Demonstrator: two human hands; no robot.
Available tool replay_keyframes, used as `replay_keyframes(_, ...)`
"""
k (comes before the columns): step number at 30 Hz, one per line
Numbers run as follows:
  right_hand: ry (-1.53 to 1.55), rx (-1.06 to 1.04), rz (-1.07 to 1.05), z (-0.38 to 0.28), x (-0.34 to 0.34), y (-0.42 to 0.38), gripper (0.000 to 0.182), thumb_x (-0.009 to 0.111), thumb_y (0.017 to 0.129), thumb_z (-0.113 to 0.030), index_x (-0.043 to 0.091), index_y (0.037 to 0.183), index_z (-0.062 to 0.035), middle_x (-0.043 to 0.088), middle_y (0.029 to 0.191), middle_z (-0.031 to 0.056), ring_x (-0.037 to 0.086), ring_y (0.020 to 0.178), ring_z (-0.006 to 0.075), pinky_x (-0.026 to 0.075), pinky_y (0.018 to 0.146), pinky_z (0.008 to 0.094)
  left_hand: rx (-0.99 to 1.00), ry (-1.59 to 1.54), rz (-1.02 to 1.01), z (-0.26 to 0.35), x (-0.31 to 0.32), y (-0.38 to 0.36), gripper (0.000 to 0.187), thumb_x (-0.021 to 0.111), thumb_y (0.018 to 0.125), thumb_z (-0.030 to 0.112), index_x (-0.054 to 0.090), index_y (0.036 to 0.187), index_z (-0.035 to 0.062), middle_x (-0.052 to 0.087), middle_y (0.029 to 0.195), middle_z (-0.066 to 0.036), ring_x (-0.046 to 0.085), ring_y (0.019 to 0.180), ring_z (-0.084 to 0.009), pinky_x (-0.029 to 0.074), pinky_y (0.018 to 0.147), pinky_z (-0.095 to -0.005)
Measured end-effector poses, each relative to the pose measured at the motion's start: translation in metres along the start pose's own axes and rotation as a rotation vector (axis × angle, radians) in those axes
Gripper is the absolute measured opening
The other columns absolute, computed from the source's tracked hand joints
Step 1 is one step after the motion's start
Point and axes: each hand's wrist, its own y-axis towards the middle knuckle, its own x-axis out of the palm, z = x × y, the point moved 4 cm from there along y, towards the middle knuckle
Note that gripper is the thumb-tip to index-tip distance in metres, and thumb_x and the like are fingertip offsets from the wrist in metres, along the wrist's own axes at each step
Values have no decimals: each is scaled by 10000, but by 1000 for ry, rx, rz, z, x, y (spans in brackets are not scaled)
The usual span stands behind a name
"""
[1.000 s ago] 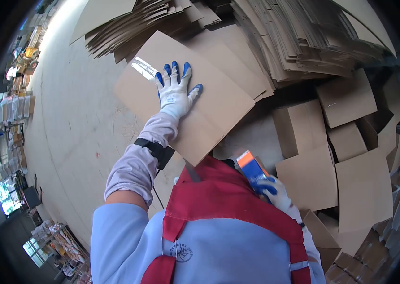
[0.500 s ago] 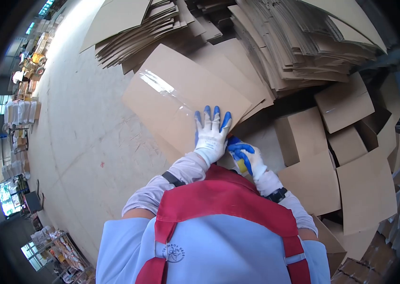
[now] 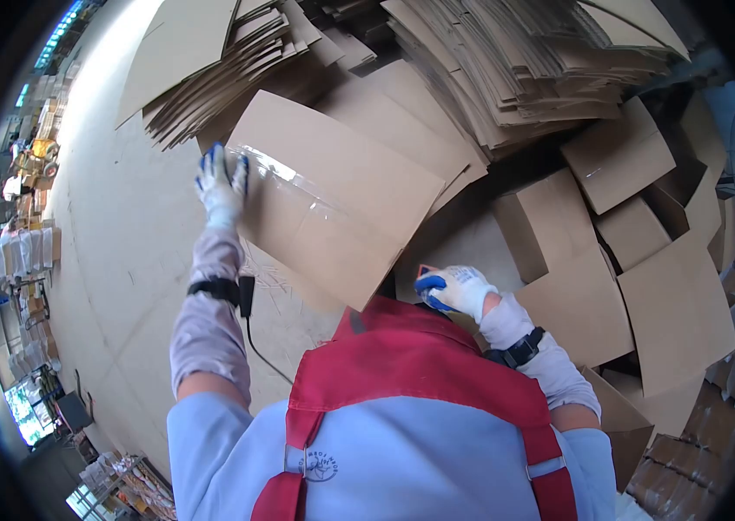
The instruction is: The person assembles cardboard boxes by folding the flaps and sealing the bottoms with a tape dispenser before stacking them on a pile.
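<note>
A flat cardboard sheet (image 3: pixel 341 182) lies at an angle in front of me, with strips of shiny clear tape (image 3: pixel 285 169) across its upper left part. At its left edge is my left hand (image 3: pixel 222 187), in a white glove with blue fingertips, the fingers apart and holding nothing. My right hand (image 3: pixel 457 291), gloved alike, is closed near my apron beside the sheet's lower right corner. It grips a small tool (image 3: pixel 424 270) with an orange-red end showing; the fingers hide most of it, and I cannot tell its kind.
More cardboard sheets (image 3: pixel 393 122) lie under and behind this one. Tall stacks of flattened cardboard stand at the back left (image 3: pixel 211 78) and back right (image 3: pixel 506 69). Opened cartons (image 3: pixel 572 226) crowd my right side. Concrete floor (image 3: pixel 124 286) extends to the left, with shelves of goods beyond.
My left hand has gone from the sheet's lower right area to its left edge. My right hand has turned and stays near the apron, still closed on the tool.
</note>
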Motion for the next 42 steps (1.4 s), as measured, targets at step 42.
replay_keyframes(42,-181,99,-70,25,0,75,232,582,777,-305,696,944,-191,679,1000,119,629,935,353,493,780,457,267,-82,-205,92,-11,-23,702,596,860,482,378,1456,184,333,1502,-172,250,1414,-367,132,1139,-583)
